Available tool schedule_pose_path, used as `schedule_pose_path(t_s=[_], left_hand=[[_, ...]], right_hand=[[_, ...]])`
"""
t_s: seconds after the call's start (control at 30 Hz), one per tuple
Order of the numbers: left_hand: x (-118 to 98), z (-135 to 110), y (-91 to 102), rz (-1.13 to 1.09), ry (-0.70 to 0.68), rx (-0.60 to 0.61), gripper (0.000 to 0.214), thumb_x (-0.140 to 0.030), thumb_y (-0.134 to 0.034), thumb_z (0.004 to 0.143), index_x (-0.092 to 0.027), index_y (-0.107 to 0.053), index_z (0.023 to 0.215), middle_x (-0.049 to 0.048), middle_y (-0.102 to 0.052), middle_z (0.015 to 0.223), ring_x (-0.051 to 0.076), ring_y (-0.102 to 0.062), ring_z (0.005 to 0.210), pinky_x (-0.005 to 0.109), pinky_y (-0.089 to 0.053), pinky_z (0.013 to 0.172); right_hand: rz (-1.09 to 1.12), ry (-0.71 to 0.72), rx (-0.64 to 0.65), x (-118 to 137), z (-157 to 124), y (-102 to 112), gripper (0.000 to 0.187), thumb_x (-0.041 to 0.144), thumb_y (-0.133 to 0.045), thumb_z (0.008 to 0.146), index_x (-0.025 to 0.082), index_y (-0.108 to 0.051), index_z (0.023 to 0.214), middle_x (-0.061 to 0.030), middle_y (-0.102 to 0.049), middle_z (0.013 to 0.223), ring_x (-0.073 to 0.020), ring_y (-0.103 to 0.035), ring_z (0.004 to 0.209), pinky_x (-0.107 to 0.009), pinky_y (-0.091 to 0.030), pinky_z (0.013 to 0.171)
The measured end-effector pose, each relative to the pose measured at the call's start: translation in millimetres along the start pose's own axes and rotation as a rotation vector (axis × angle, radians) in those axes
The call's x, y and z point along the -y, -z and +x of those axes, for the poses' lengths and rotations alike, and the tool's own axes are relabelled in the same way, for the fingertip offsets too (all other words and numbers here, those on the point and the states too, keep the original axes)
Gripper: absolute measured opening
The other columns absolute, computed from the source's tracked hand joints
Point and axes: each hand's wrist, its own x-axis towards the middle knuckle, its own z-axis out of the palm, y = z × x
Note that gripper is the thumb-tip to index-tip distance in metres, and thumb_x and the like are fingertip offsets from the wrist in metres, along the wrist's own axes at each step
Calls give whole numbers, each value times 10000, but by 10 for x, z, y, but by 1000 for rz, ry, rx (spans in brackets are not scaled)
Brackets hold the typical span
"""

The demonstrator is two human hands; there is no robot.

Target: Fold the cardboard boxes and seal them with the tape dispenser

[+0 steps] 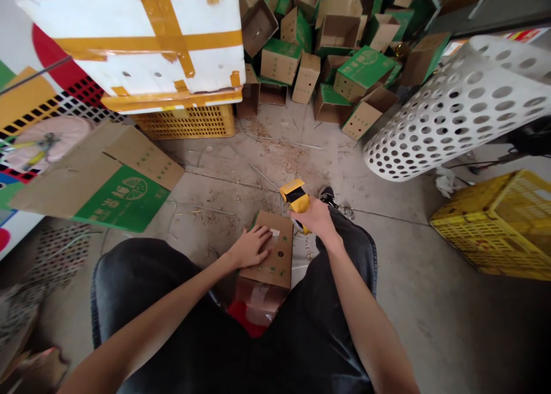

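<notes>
A small brown cardboard box [275,259] rests between my knees, its top flaps closed, with a red object below its near end. My left hand [252,246] lies on the box's top with fingers spread flat, pressing it. My right hand [316,217] grips a yellow tape dispenser [295,198] just past the box's far right corner, held above the floor.
A flattened green-and-brown carton [103,182] lies at left. A taped white foam box [142,38] sits on a yellow crate [189,121]. A heap of small cartons [344,55] fills the back. A white perforated basket [456,107] and another yellow crate [499,222] stand at right.
</notes>
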Motion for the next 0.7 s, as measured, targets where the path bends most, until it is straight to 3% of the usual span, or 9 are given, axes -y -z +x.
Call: schedule_pose_path(t_s=[0.27, 0.7], left_hand=[[108, -36, -94, -17, 74, -83, 491, -345, -450, 968, -156, -522, 1415, 151, -520, 1391, 320, -457, 1294, 494, -497, 994], [213, 26, -82, -67, 6, -99, 473, -315, -504, 934, -204, -581, 1387, 123, -557, 1283, 310, -476, 1234, 495, -461, 1067]], right_hand=[[-14, 19, -3, 4, 26, -58, 489, 472, -785, 711, 173, -701, 1088, -123, -768, 998, -285, -725, 971, -298, -491, 727], [-13, 66, 10, 137, -6, -71, 443, 424, -782, 731, 164, -696, 1079, -126, -767, 998, -287, -729, 968, -300, -496, 731]])
